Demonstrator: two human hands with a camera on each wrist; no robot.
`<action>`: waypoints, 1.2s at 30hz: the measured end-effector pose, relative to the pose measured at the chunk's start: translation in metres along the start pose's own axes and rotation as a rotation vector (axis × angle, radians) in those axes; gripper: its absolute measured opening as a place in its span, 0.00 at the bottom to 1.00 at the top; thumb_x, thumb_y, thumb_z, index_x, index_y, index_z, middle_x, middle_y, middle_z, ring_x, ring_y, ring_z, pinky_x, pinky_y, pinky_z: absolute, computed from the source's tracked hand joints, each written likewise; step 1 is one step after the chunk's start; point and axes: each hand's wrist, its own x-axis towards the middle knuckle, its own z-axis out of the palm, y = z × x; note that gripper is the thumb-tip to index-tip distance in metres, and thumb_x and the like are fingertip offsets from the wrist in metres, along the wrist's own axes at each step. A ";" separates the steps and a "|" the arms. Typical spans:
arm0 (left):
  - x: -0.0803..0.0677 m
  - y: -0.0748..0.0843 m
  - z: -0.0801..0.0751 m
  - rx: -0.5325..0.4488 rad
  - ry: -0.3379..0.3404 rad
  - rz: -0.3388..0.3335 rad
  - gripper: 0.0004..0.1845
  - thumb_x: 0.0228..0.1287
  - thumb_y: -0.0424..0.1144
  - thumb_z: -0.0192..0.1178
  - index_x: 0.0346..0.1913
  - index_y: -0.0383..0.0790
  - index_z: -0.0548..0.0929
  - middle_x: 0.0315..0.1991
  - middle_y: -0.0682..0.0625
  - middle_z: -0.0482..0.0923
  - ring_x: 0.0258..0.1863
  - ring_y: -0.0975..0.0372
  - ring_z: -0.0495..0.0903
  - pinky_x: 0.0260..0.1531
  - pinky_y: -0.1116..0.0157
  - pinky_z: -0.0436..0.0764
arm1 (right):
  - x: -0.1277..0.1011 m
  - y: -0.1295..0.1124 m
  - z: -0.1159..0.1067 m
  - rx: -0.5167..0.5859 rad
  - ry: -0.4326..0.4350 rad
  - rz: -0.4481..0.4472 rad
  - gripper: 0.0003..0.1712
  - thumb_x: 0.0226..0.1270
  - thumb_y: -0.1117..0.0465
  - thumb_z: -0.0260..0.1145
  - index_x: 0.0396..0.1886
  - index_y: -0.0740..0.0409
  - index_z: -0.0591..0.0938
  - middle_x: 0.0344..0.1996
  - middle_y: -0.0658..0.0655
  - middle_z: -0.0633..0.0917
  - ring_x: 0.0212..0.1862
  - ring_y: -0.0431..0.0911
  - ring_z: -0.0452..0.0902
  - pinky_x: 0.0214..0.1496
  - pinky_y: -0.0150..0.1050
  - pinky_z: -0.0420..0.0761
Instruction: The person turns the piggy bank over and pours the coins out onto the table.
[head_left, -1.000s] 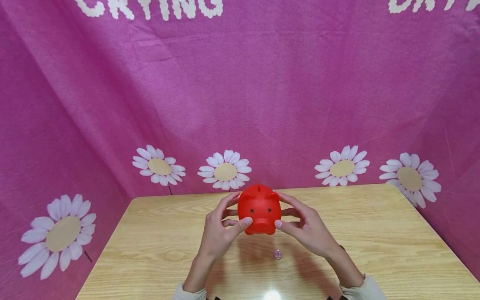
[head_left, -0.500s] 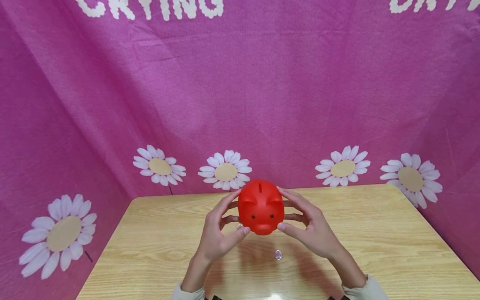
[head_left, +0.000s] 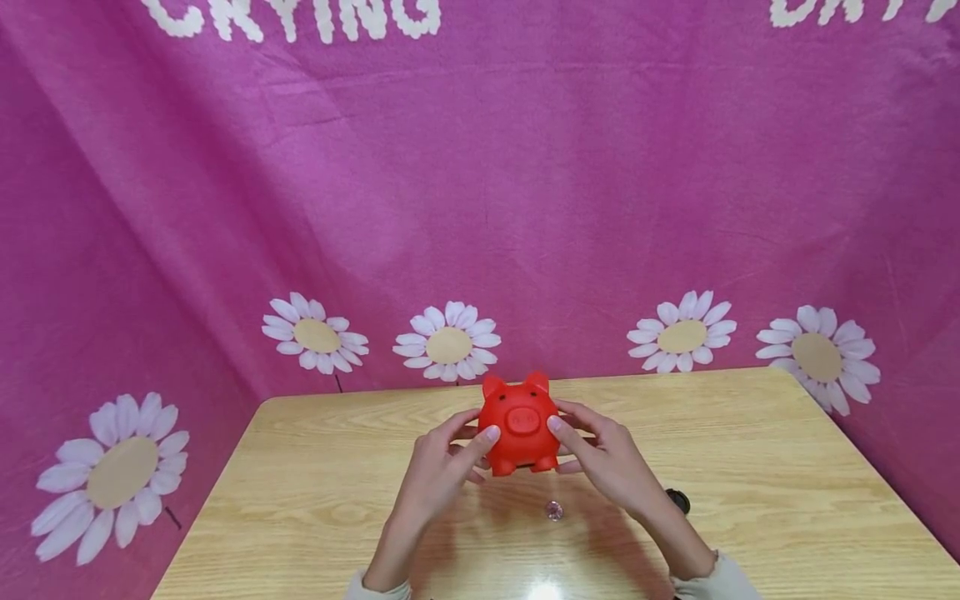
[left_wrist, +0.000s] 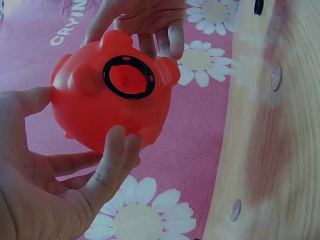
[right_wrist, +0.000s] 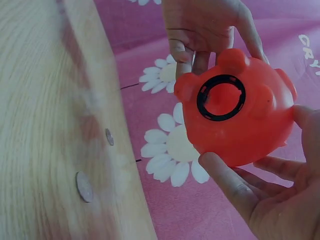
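Piggy bank (head_left: 519,423), bright red, is up off the desk (head_left: 750,467) near the middle, a little toward the far edge, cradled between both hands with its snout tipped up toward the head camera. Left hand (head_left: 442,467) curls round its left flank, thumb on the front beside the snout; right hand (head_left: 603,458) mirrors it on the other flank, so both are clamped on the pig. From the wrist views the belly shows: a black ring (left_wrist: 129,77) round an open hole, no plug seen in it. A small black thing (head_left: 678,500) lies on the desk by the right wrist, too small to name for sure.

Handling, as I judge it: hollow moulded plastic, light, smooth and a touch slippery, thin-walled, so it could give a little under a hard squeeze but is not likely to shatter. Best hold is just this, the round sides between thumb and fingers, with the ears and stubby feet as stops against sliding.

One coin (head_left: 554,510) lies on the desk below the pig, toward the near edge; the wrist views show a second coin (left_wrist: 235,210) as well.

Writing: white letters on the pink daisy cloth (head_left: 480,208) behind read "CRYING", cut off at the top edge; another word at the upper right is too cropped to read. No brand visible on the pig.
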 end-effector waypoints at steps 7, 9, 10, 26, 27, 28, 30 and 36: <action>-0.001 -0.001 -0.001 0.004 -0.002 0.024 0.32 0.75 0.51 0.66 0.73 0.36 0.78 0.58 0.34 0.88 0.34 0.51 0.93 0.32 0.59 0.92 | -0.001 0.000 -0.003 -0.017 -0.021 -0.032 0.30 0.82 0.53 0.65 0.76 0.63 0.76 0.64 0.73 0.83 0.50 0.55 0.93 0.44 0.47 0.94; -0.001 0.000 -0.001 0.005 -0.001 0.031 0.32 0.75 0.51 0.66 0.73 0.36 0.78 0.59 0.34 0.87 0.36 0.50 0.93 0.32 0.61 0.92 | -0.001 0.000 -0.004 -0.024 -0.020 -0.041 0.30 0.82 0.53 0.65 0.75 0.62 0.76 0.64 0.73 0.83 0.51 0.56 0.93 0.44 0.47 0.94; -0.001 0.000 -0.001 0.005 -0.002 0.031 0.32 0.75 0.51 0.66 0.74 0.37 0.78 0.60 0.34 0.87 0.37 0.51 0.93 0.33 0.61 0.93 | -0.001 -0.001 -0.004 -0.025 -0.021 -0.045 0.30 0.82 0.53 0.65 0.75 0.62 0.76 0.64 0.74 0.83 0.51 0.56 0.93 0.45 0.47 0.94; -0.002 -0.001 -0.001 0.006 -0.005 0.036 0.33 0.72 0.52 0.68 0.75 0.45 0.77 0.64 0.36 0.84 0.39 0.57 0.92 0.36 0.62 0.93 | -0.002 -0.004 -0.006 -0.020 -0.032 -0.037 0.32 0.81 0.55 0.67 0.77 0.62 0.74 0.65 0.74 0.83 0.52 0.56 0.92 0.46 0.47 0.94; -0.001 -0.001 -0.001 0.007 -0.007 0.037 0.33 0.72 0.52 0.68 0.75 0.45 0.77 0.64 0.36 0.84 0.39 0.57 0.92 0.36 0.62 0.93 | -0.002 -0.003 -0.006 -0.020 -0.036 -0.038 0.32 0.80 0.55 0.67 0.77 0.62 0.74 0.65 0.74 0.83 0.52 0.55 0.92 0.46 0.47 0.94; -0.001 -0.001 -0.001 0.009 -0.012 0.037 0.33 0.72 0.52 0.68 0.75 0.45 0.77 0.64 0.36 0.84 0.39 0.57 0.92 0.37 0.62 0.93 | -0.002 -0.003 -0.007 -0.020 -0.041 -0.039 0.32 0.80 0.55 0.67 0.77 0.62 0.74 0.65 0.74 0.83 0.52 0.55 0.92 0.45 0.47 0.94; -0.001 -0.002 -0.001 0.018 -0.022 0.036 0.33 0.73 0.53 0.67 0.76 0.44 0.76 0.64 0.36 0.84 0.39 0.57 0.92 0.38 0.60 0.93 | -0.002 -0.003 -0.007 -0.024 -0.057 -0.037 0.32 0.80 0.54 0.68 0.77 0.61 0.74 0.66 0.74 0.82 0.52 0.55 0.92 0.44 0.46 0.94; 0.000 -0.004 0.000 0.052 -0.026 0.037 0.33 0.75 0.54 0.65 0.77 0.44 0.75 0.65 0.36 0.83 0.44 0.55 0.91 0.43 0.53 0.93 | -0.002 -0.002 -0.009 -0.028 -0.116 -0.034 0.35 0.79 0.54 0.68 0.79 0.62 0.71 0.70 0.74 0.78 0.57 0.57 0.90 0.47 0.43 0.94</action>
